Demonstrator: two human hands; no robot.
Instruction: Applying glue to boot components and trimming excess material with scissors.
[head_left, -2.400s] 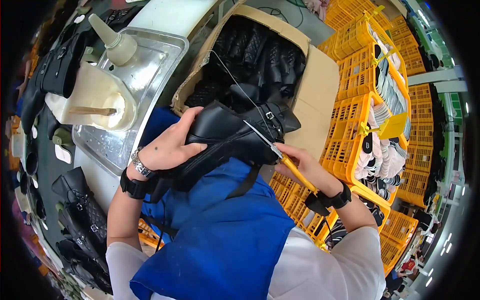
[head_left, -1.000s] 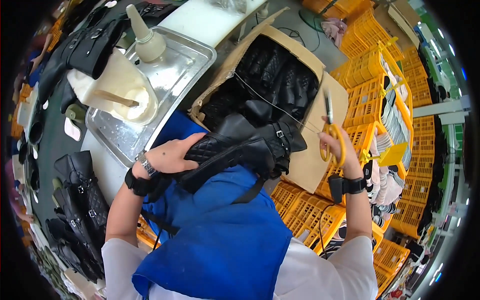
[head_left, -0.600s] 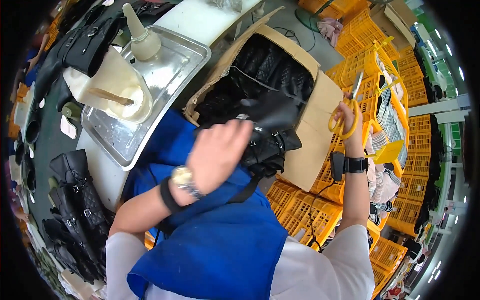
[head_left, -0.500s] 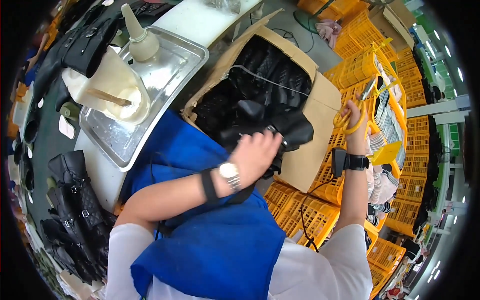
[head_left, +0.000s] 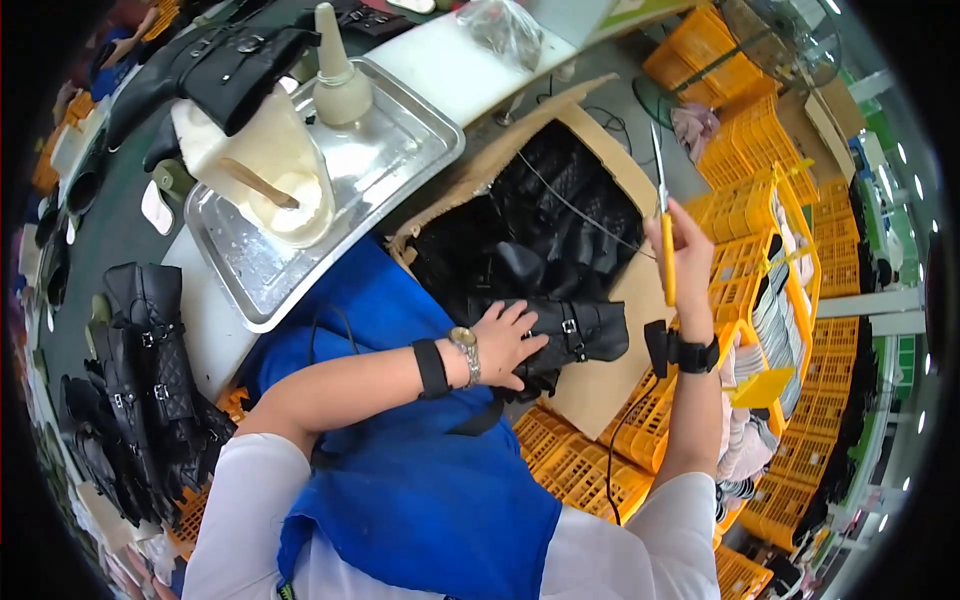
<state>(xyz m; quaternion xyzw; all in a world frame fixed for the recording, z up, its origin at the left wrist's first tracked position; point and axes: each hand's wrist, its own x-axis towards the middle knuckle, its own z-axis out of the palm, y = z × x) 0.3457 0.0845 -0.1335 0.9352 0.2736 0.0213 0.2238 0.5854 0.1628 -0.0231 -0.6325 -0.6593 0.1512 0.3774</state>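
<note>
My left hand lies flat with its fingers spread on a black leather boot shaft with buckled straps, resting at the near side of an open cardboard box. Further in, the box is filled with more black quilted boot parts, and a thin pale cord crosses above them. Raised at the box's right side, my right hand grips yellow-handled scissors whose blades point up and away from me. Whether the blades are fully closed is hard to see.
Left of the box, a metal tray holds a nozzle bottle and a cut-open white container with a wooden stick. Black boots lie at the left. Yellow crates with insoles stand at the right.
My left hand has flattened and spread on the boot shaft, which now lies straighter with its buckles up. My right hand has turned the scissors upright. The whole view has shifted.
</note>
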